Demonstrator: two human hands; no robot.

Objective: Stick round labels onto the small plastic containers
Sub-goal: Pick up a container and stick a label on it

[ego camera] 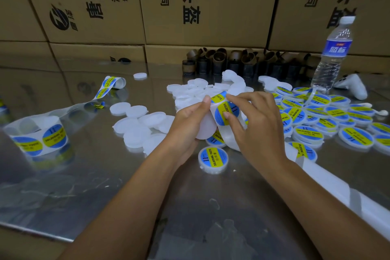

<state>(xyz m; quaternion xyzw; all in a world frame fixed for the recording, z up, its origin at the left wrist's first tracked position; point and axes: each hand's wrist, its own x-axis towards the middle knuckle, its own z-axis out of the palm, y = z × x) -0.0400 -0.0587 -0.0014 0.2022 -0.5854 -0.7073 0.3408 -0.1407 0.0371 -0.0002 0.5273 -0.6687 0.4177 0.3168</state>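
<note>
- Steel tabletop (pixel 88 186) lies bare between the forearms and its near edge at lower left. A white backing strip (pixel 337 192) crosses the lower right corner.
- One labelled container (pixel 213 160) sits alone just in front of the hands.
- The left hand (pixel 187 124) curls round a plain white container (pixel 205 127) and holds it above the table, with the thumb at the strip's upper edge.
- The right hand (pixel 259 124) pinches a blue-and-yellow round label (pixel 226 112) on the strip, with the forefinger at its rim and the thumb on its face, beside the held container.
- Unlabelled containers (pixel 137 124) are scattered left of the hands, and labelled ones (pixel 329 124) crowd the right side.
- A label roll (pixel 40 135) stands near the left edge, with open steel between it and the pile.
- At the back stand a water bottle (pixel 333 53), a white controller (pixel 352 86) and brown cardboard cores (pixel 221 61), with cardboard boxes (pixel 200 6) walling the far edge.
</note>
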